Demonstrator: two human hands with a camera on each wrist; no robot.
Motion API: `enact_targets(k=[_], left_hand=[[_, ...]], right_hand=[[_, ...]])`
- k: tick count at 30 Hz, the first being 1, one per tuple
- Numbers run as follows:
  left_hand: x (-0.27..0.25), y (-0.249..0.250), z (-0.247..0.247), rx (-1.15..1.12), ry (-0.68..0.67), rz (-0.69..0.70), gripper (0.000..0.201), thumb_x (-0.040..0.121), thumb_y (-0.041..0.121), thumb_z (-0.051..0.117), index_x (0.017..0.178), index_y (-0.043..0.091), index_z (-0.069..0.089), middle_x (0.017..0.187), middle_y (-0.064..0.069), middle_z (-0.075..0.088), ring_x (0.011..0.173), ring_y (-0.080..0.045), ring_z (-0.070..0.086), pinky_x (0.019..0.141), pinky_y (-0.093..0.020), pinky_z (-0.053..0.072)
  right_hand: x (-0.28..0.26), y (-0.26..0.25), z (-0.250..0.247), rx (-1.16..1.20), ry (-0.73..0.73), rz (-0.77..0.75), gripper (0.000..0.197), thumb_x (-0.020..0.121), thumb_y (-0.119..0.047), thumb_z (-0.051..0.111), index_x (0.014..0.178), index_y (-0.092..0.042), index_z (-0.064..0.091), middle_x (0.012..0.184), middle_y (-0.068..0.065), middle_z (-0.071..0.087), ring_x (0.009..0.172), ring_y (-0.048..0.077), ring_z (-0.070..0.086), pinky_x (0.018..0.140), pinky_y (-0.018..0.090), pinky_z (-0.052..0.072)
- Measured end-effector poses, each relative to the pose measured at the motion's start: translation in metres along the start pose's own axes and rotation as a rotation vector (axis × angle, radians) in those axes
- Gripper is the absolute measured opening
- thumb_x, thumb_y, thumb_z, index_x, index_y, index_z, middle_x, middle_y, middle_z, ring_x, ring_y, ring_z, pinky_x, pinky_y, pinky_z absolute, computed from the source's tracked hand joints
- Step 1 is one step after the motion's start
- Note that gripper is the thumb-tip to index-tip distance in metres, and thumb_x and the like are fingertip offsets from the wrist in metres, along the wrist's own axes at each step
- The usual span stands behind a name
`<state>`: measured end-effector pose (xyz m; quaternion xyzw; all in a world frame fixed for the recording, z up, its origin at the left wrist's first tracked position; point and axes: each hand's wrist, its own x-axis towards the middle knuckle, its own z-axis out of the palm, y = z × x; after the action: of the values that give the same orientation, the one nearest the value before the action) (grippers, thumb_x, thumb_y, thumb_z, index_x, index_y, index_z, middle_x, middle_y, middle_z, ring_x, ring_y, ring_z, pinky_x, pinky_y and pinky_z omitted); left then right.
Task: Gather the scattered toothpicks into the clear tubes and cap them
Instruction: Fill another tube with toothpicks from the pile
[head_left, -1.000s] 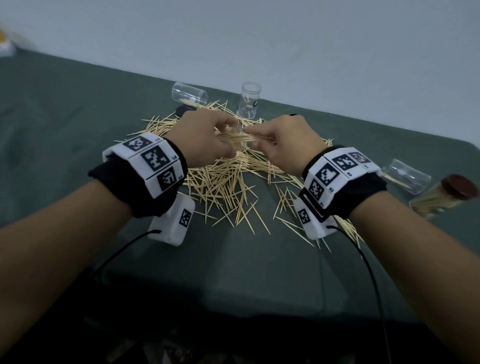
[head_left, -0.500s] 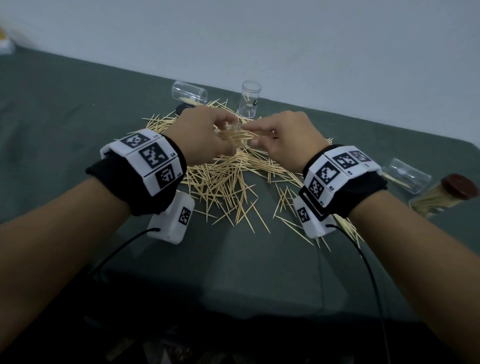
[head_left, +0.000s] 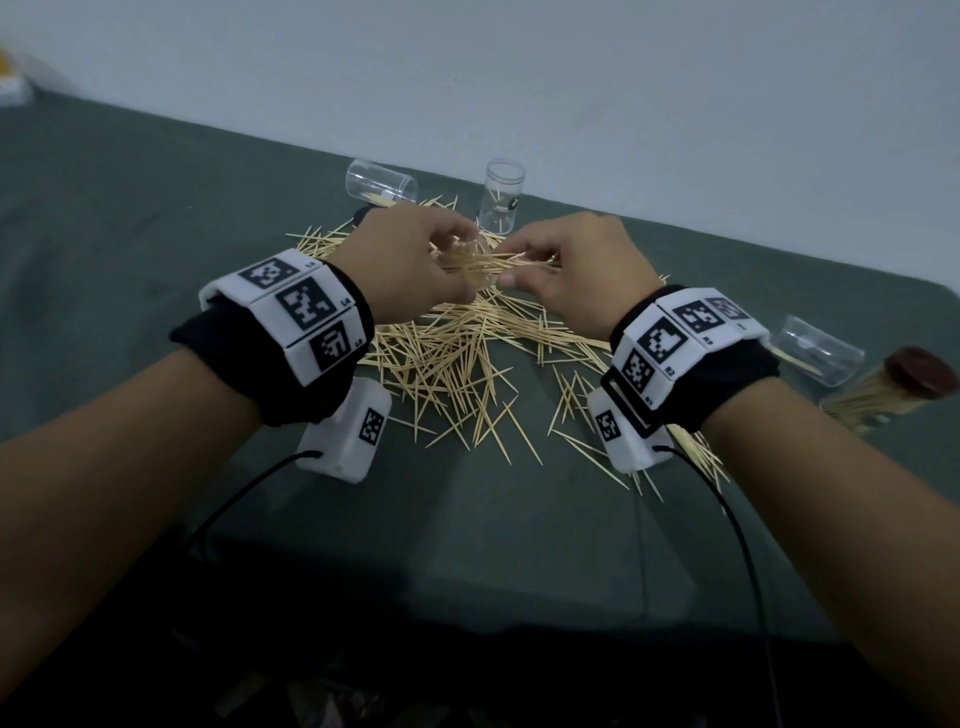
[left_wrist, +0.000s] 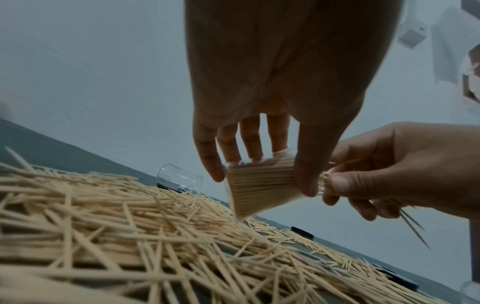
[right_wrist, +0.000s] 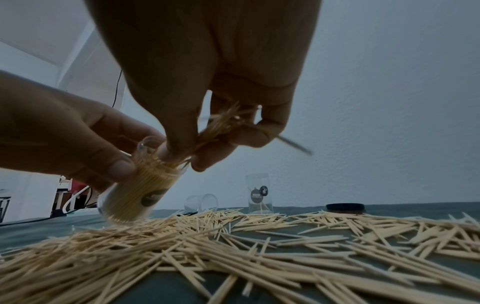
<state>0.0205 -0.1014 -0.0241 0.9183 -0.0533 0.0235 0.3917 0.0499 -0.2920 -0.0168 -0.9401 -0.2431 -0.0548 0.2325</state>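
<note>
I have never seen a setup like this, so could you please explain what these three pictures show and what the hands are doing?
No machine here: a person wears one camera on the head and one on each wrist. The head view looks down at both hands; each wrist view looks along its own fingers. The left hand holds a clear tube nearly full of toothpicks. The right hand pinches a small bundle at its mouth. On the green table lie scattered toothpicks, an upright tube, two tubes on their sides, and a capped full tube.
</note>
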Motion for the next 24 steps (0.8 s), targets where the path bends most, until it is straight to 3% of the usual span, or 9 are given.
enact_targets(k=[4, 6, 10, 13, 15, 19, 22, 24], left_hand=[[-0.0029, 0.0044, 0.0022, 0.015, -0.036, 0.038, 0.058, 0.078, 0.03, 0.08, 0.132, 0.031, 0.057, 0.111, 0.012, 0.058, 0.089, -0.004, 0.057, 0.045, -0.002, 0.038], [-0.0032, 0.0054, 0.0033, 0.039, -0.039, 0.049, 0.058, 0.078, 0.031, 0.079, 0.132, 0.032, 0.057, 0.109, 0.013, 0.057, 0.092, -0.005, 0.057, 0.049, -0.005, 0.038], [-0.001, 0.0018, 0.0018, 0.022, -0.016, 0.012, 0.059, 0.077, 0.029, 0.081, 0.131, 0.034, 0.057, 0.111, 0.012, 0.058, 0.088, -0.005, 0.059, 0.049, -0.006, 0.038], [-0.0013, 0.0007, 0.0004, 0.014, -0.017, 0.006, 0.058, 0.076, 0.03, 0.081, 0.129, 0.035, 0.058, 0.111, 0.013, 0.059, 0.086, -0.003, 0.059, 0.045, -0.005, 0.038], [-0.002, 0.0021, 0.0013, -0.004, -0.041, 0.022, 0.059, 0.077, 0.03, 0.081, 0.131, 0.034, 0.056, 0.109, 0.013, 0.058, 0.085, -0.001, 0.058, 0.043, -0.003, 0.039], [-0.0026, 0.0041, 0.0026, -0.018, -0.053, 0.038, 0.06, 0.077, 0.029, 0.08, 0.132, 0.032, 0.057, 0.106, 0.012, 0.055, 0.093, -0.007, 0.058, 0.043, -0.002, 0.04], [-0.0009, 0.0028, 0.0019, -0.054, -0.034, 0.015, 0.057, 0.078, 0.028, 0.081, 0.13, 0.03, 0.058, 0.109, 0.011, 0.059, 0.09, -0.008, 0.064, 0.045, -0.004, 0.043], [-0.0003, 0.001, 0.0014, -0.06, -0.018, 0.0, 0.056, 0.078, 0.028, 0.081, 0.129, 0.031, 0.059, 0.11, 0.011, 0.06, 0.084, -0.003, 0.062, 0.044, -0.004, 0.042]], right_hand=[[0.003, 0.0004, 0.0041, 0.002, 0.032, 0.029, 0.019, 0.08, -0.036, 0.076, 0.096, -0.038, 0.067, 0.093, -0.007, 0.066, 0.094, 0.014, 0.06, 0.09, 0.037, 0.05], [0.0034, -0.0004, 0.003, 0.009, 0.023, 0.049, 0.02, 0.079, -0.036, 0.077, 0.095, -0.038, 0.066, 0.095, -0.006, 0.067, 0.095, 0.014, 0.061, 0.091, 0.038, 0.05], [0.001, -0.0007, -0.0023, -0.019, -0.034, 0.012, 0.024, 0.088, -0.028, 0.07, 0.111, -0.033, 0.071, 0.104, -0.01, 0.066, 0.095, 0.006, 0.056, 0.089, 0.026, 0.043], [0.0009, -0.0025, 0.0001, -0.018, -0.018, -0.007, 0.028, 0.09, -0.024, 0.068, 0.117, -0.031, 0.069, 0.112, -0.008, 0.066, 0.1, 0.008, 0.057, 0.094, 0.026, 0.044], [0.0015, -0.0031, 0.0017, 0.008, 0.027, -0.008, 0.031, 0.087, -0.025, 0.071, 0.117, -0.031, 0.069, 0.108, -0.006, 0.069, 0.098, 0.009, 0.061, 0.095, 0.028, 0.047], [0.0021, -0.0014, 0.003, 0.062, 0.105, 0.02, 0.029, 0.081, -0.028, 0.077, 0.109, -0.033, 0.071, 0.094, -0.009, 0.066, 0.087, 0.005, 0.059, 0.085, 0.023, 0.047], [0.0015, -0.0026, 0.004, 0.071, 0.113, 0.01, 0.021, 0.084, -0.027, 0.074, 0.105, -0.03, 0.073, 0.104, -0.007, 0.068, 0.093, 0.006, 0.058, 0.088, 0.023, 0.045], [0.0012, -0.0041, 0.0039, 0.085, 0.135, 0.01, 0.023, 0.086, -0.026, 0.072, 0.109, -0.028, 0.073, 0.109, -0.006, 0.067, 0.095, 0.006, 0.058, 0.086, 0.017, 0.042]])
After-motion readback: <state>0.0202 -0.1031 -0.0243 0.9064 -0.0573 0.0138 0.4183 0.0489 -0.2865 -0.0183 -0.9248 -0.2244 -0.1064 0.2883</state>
